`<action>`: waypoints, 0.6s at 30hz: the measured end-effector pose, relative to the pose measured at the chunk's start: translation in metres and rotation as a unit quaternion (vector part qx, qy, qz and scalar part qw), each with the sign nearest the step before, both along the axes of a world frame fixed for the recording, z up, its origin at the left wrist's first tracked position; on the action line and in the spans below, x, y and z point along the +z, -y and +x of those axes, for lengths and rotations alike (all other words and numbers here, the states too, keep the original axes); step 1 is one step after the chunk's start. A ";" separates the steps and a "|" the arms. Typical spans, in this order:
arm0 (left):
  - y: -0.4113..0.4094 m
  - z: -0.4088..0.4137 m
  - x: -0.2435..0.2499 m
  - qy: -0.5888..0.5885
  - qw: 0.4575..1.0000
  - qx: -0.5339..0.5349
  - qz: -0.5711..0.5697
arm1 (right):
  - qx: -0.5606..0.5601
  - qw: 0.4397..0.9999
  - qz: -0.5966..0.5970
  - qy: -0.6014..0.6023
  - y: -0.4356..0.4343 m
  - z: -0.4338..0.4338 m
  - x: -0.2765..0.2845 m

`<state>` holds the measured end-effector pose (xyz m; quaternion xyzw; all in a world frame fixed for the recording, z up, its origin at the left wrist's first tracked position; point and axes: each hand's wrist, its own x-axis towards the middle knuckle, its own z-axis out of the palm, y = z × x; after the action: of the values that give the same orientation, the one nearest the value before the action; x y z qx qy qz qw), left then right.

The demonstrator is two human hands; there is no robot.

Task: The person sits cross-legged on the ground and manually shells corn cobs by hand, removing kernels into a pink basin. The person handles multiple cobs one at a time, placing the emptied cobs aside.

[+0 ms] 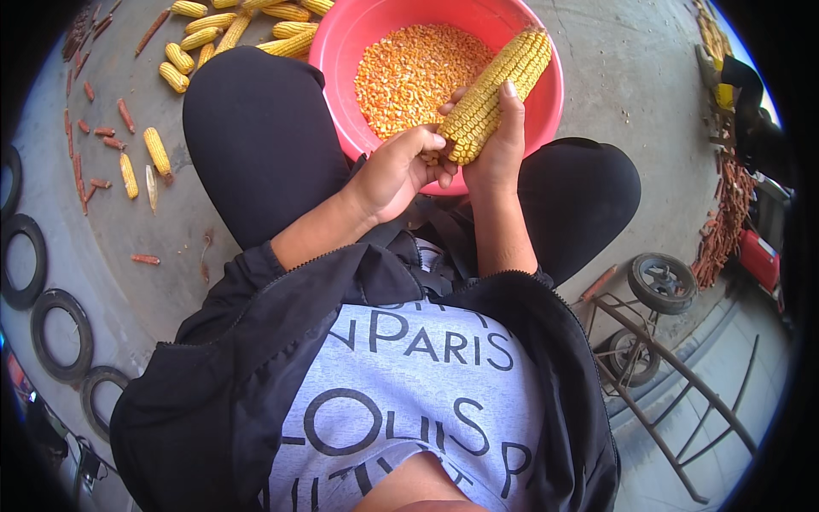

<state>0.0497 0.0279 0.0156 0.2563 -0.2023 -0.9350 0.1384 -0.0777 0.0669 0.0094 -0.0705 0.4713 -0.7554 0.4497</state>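
Observation:
A large ear of yellow corn point(496, 96) is held at a slant over the near rim of a pink plastic basin point(544, 118). My right hand point(499, 137) wraps around its side, thumb lying along the rows. At the ear's lower end, my left hand point(406, 160) presses its thumb against the kernels with its fingers curled beneath. A few loose kernels point(430, 157) show by those fingers. Shelled corn kernels point(409, 70) cover the basin's bottom. The basin stands between my knees.
Several husked ears point(208, 29) lie left of the basin, with bare red cobs point(125, 115) scattered beyond. Tires point(62, 336) line the left side. A metal hand cart point(659, 358) and a cob heap point(723, 217) are at right. A person in dark clothing point(758, 128) shows at the right edge.

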 end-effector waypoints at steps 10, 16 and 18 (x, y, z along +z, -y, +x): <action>0.000 0.000 -0.005 0.001 1.000 0.007 -0.009 | 0.018 0.999 0.028 -0.015 -0.002 0.000 0.000; 0.002 -0.001 0.003 0.031 0.999 -0.021 -0.032 | -0.001 1.000 0.008 -0.013 -0.001 0.001 -0.001; 0.001 0.000 -0.004 0.014 0.999 -0.013 -0.037 | 0.005 0.999 0.019 -0.026 -0.002 0.000 0.000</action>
<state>0.0495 0.0270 0.0120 0.2616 -0.2418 -0.9250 0.1323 -0.0773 0.0685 0.0094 -0.0843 0.4972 -0.7415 0.4425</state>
